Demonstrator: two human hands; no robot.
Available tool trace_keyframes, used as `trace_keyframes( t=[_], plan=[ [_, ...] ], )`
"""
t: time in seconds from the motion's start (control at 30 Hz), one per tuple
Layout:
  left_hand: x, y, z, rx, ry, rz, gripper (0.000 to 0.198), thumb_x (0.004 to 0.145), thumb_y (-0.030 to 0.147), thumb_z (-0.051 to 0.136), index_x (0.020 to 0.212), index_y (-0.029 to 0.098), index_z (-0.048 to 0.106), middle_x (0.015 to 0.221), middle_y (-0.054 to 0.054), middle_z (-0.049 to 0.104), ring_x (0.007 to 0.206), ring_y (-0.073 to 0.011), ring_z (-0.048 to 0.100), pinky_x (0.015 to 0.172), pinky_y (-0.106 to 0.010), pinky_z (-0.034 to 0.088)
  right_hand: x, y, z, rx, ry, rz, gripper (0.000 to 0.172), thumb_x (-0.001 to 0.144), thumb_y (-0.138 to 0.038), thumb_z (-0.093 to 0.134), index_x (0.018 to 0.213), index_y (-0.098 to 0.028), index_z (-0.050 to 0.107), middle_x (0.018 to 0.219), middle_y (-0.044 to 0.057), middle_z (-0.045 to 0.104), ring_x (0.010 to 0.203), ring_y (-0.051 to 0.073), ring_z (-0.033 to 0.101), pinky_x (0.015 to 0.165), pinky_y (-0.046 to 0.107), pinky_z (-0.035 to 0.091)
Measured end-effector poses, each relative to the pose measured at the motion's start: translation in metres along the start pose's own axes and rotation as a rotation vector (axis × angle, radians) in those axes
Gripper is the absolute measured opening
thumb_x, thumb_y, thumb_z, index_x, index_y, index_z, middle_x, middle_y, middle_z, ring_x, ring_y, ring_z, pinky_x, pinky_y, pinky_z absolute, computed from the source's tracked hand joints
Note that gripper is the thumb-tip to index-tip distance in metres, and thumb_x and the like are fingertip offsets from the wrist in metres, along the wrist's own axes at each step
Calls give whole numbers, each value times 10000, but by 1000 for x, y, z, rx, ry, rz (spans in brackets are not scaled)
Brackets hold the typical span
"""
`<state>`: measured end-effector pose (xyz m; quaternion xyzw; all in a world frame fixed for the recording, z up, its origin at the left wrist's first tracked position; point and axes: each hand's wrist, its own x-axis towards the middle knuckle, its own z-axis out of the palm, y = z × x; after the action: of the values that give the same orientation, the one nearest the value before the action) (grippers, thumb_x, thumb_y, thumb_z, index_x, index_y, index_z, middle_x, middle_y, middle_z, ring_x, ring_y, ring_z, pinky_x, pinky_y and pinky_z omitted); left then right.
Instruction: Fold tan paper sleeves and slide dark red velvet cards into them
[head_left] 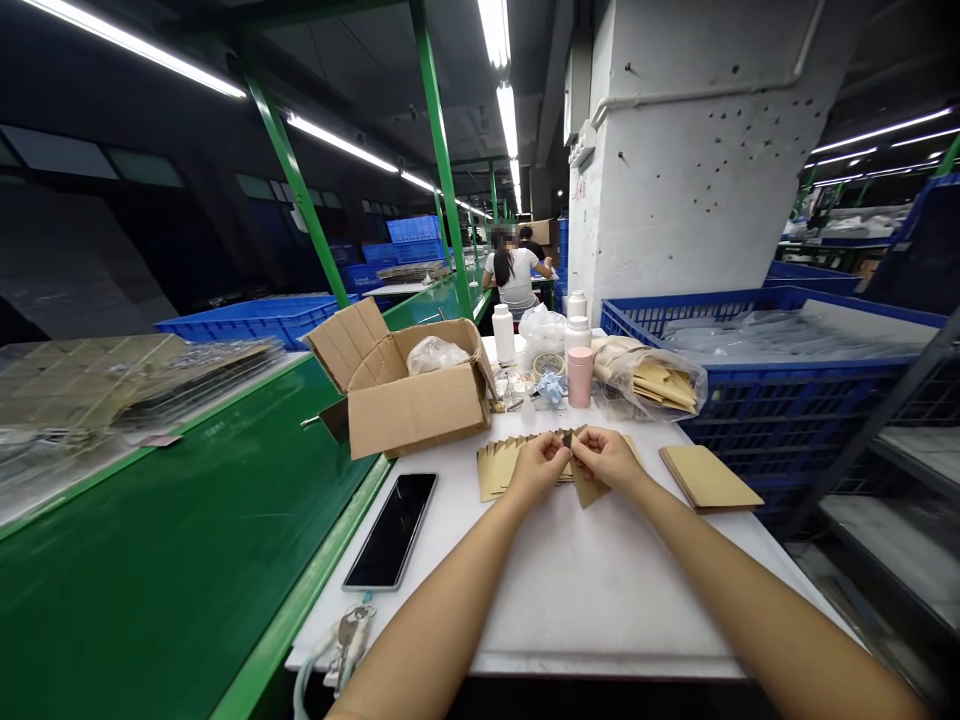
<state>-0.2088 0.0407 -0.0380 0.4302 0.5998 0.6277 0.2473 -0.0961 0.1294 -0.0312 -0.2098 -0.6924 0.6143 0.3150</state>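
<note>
My left hand [541, 466] and my right hand [607, 458] meet above the white table, fingers pinched together. A tan kraft paper envelope [589, 490] hangs tilted from my right fingers. Between the fingertips shows a small dark piece [568, 438]; its kind is unclear. The left fingertips are closed beside it, and what they grip is hidden. Just behind my hands lies a fanned row of kraft envelopes [495, 474], partly covered by them. A neat stack of kraft envelopes [711, 477] rests at the table's right side.
On the white table [600, 600] lie a phone [392, 530] and keys [351, 630]. An open cardboard box [420, 410] stands back left; bottles, a pink tumbler [579, 378] and a bag of envelopes [660, 385] stand behind. Green conveyor [187, 540] left, blue crate [765, 390] right.
</note>
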Motion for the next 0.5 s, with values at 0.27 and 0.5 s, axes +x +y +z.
trace_keyframes(
  t=[0.27,0.5],
  plan=[
    [6,1,-6,-394,247,-178,297,605,409,659,628,177,474,640,0,555,636,-125,567,599,-219,418,17,-8,-33,366,334,145,122,606,-218,576,611,-196,456,634,12,617,541,125,592,370,176,408],
    [13,0,-15,-614,436,-164,244,601,347,665,669,168,513,633,9,578,618,-111,564,625,-225,442,22,-31,-99,318,861,-39,101,678,-209,455,714,-229,362,720,-14,552,549,118,558,469,261,499]
  ],
)
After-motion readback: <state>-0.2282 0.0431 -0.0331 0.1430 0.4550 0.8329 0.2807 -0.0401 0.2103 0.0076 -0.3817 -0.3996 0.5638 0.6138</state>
